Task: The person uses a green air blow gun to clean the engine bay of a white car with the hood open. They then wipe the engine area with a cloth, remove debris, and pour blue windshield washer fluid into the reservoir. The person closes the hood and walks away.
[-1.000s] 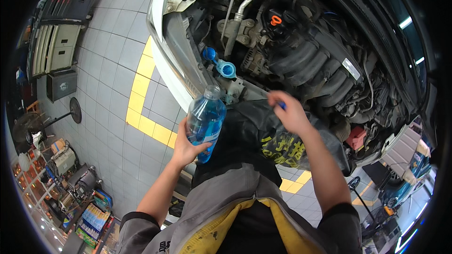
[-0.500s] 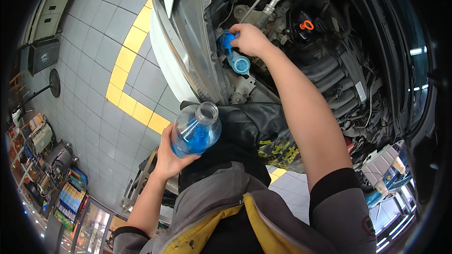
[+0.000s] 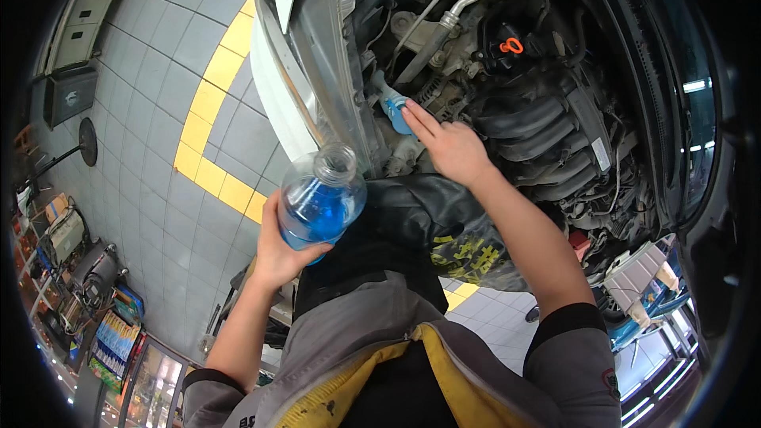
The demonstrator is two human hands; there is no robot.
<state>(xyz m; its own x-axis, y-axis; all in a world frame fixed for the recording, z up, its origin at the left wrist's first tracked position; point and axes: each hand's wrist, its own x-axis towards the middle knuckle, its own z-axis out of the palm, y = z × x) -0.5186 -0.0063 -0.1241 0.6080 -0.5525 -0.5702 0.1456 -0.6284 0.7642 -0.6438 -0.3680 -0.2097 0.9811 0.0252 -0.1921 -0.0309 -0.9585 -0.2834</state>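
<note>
My left hand is wrapped round a clear plastic bottle, uncapped and held tilted, with bright blue liquid inside. Over the engine bay, my right hand has its index and middle fingers stretched out. Their tips touch the blue flip cap, which now covers the mouth of a filler neck beside the headlight. The fingertips and the cap hide the opening. My right thumb and other fingers are partly hidden.
The car's headlight borders the bay on the left. An orange dipstick ring stands beyond my right hand, near the black engine intake. A black fender cover drapes the near edge. Yellow floor marking runs across grey tiles.
My right hand has let go of the lifted blue cap, moved nearer, and now presses fingertips on it over the filler mouth. The bottle in my left hand has shifted slightly left.
</note>
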